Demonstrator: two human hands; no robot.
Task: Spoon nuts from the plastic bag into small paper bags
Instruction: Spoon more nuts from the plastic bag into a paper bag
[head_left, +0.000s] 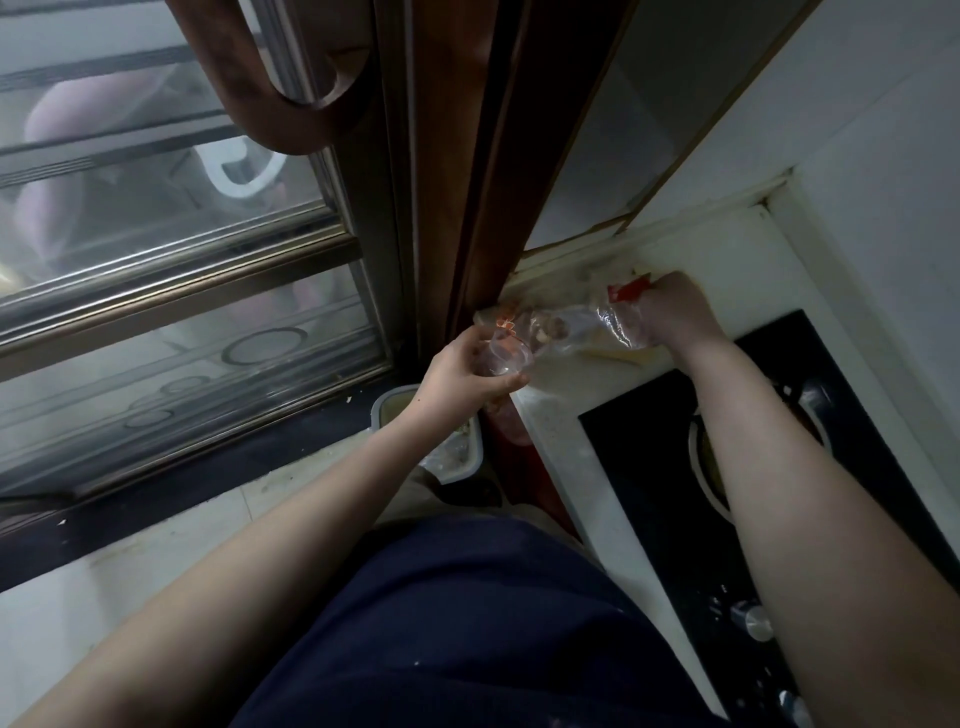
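A clear plastic bag (561, 332) with brownish nuts inside lies stretched across the far left corner of the white counter (561, 415). My left hand (467, 374) grips the bag's near end at the counter's edge. My right hand (675, 312) grips its far end, where a red strip (628, 291) shows. A pale flat thing, perhaps paper (618, 356), lies under the bag. I see no spoon.
A black glass hob (649, 467) with a burner ring and knobs (753, 621) fills the counter to the right. A grey-rimmed bin (472, 457) stands on the floor below the counter's edge. A brown-framed glass sliding door (208, 312) is to the left.
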